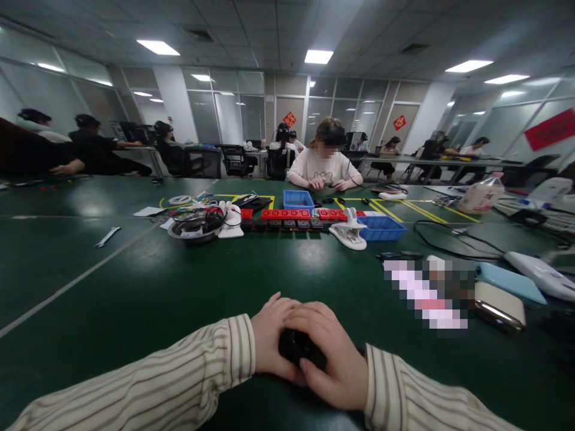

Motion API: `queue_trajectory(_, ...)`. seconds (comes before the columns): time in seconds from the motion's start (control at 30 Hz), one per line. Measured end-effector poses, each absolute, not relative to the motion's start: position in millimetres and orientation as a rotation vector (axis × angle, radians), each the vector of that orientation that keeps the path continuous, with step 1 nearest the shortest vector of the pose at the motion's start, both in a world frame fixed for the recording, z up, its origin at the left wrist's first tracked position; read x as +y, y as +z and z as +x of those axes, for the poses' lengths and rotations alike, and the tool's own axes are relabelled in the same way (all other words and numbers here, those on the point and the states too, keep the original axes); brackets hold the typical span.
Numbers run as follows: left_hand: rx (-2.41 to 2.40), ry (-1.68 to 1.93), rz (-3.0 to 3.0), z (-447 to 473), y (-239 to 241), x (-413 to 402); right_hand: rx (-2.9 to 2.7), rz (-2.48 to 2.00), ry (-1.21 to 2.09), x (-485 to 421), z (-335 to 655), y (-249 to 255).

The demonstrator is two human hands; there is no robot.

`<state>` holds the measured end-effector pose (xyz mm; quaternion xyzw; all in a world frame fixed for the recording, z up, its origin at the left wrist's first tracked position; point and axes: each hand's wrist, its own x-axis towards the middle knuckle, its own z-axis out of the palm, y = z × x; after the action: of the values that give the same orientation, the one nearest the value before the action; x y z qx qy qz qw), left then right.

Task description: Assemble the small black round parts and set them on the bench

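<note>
My left hand (272, 340) and my right hand (332, 353) rest together on the green table (135, 299) near its front edge. Both are curled around a small black object (299, 348) that sits between them; most of it is hidden by my fingers, so I cannot name it. The fingers of the right hand lie over those of the left. Both arms wear striped long sleeves.
Across the table a person in a white shirt sits working. Mid-table lie red and black power strips (287, 218), two blue bins (381, 227), a white clamp (349, 232), a bowl of cables (196, 224) and a wrench (106, 237). Phones and cases (510, 284) lie at the right.
</note>
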<state>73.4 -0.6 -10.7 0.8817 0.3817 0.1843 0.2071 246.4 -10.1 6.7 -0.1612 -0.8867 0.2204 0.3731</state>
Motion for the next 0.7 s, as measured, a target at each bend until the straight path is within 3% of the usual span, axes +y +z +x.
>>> queue_trajectory(0.3,1.143,0.527,2.443,71.3,-15.1,-0.9,-2.247,-0.817,0.538,-6.3,243.0,-4.2)
queue_trajectory(0.7,1.081,0.491,2.424,71.0,-11.3,2.5,-2.327,-0.424,0.548,-7.6,245.4,6.8)
